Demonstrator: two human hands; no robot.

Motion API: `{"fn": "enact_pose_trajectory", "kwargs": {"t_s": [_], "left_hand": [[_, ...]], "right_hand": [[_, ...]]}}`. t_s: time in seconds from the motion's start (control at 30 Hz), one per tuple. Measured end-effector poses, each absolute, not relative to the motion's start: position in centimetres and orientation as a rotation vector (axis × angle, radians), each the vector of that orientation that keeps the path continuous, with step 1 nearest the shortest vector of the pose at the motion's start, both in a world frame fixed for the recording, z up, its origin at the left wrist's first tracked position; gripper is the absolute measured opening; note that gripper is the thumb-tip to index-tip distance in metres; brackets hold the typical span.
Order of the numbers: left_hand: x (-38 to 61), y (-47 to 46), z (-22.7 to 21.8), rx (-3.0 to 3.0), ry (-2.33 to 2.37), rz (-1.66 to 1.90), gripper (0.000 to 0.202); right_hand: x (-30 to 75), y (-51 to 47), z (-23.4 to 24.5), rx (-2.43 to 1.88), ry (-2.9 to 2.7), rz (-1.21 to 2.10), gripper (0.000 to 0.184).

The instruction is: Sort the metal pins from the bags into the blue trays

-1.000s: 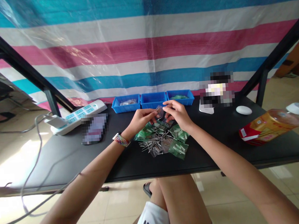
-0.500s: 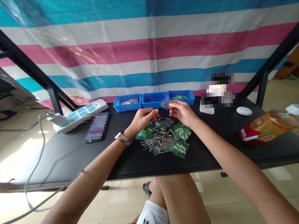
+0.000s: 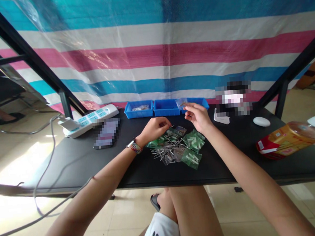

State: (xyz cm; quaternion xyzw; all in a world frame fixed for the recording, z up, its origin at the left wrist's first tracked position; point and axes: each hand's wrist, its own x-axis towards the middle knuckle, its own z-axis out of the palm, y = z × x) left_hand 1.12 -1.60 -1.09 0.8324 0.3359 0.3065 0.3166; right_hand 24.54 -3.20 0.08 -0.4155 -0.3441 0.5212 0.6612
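My right hand (image 3: 197, 116) pinches a small clear plastic bag (image 3: 181, 103) between thumb and fingers, in front of the gap between the middle blue bin (image 3: 167, 112) and the right blue bin (image 3: 205, 104). My left hand (image 3: 156, 128) is closed, its fingertips pinched at the back left of the pile; a tiny shiny bit shows at them, too small to name. The pile holds loose thin metal pins (image 3: 164, 153), green bags (image 3: 192, 158) with pale pieces inside, and clear bags (image 3: 179, 153). Small clear bags (image 3: 141, 107) lie in the left blue bin (image 3: 138, 114).
A white power strip (image 3: 95, 118) with a plug and a blurred phone (image 3: 106, 133) lie at left. To the right are a white box (image 3: 221, 118), a white oval object (image 3: 261, 121) and a tilted drink bottle (image 3: 283, 139). Striped sheeting (image 3: 142, 54) hangs behind the black table (image 3: 77, 166).
My right hand has lifted the clear bag slightly up and to the right. My left fingertips have dipped toward the pile. The whole view has shifted a little.
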Motion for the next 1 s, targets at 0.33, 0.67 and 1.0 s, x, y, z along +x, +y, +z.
{"fn": "enact_pose_trajectory", "kwargs": {"t_s": [0.33, 0.67, 1.0], "left_hand": [[0.9, -1.4, -1.2, 2.185, 0.885, 0.807, 0.023], [-0.4, 0.2, -1.8, 2.326, 0.967, 0.689, 0.025], [0.5, -0.4, -2.3, 2.324, 0.907, 0.673, 0.020]], "right_hand": [[16.0, 4.9, 3.3, -1.022, -1.164, 0.925, 0.015], [19.1, 4.2, 2.2, -1.279, -1.724, 0.422, 0.016], [24.5, -2.0, -3.0, -1.248, -2.001, 0.544, 0.019]]}}
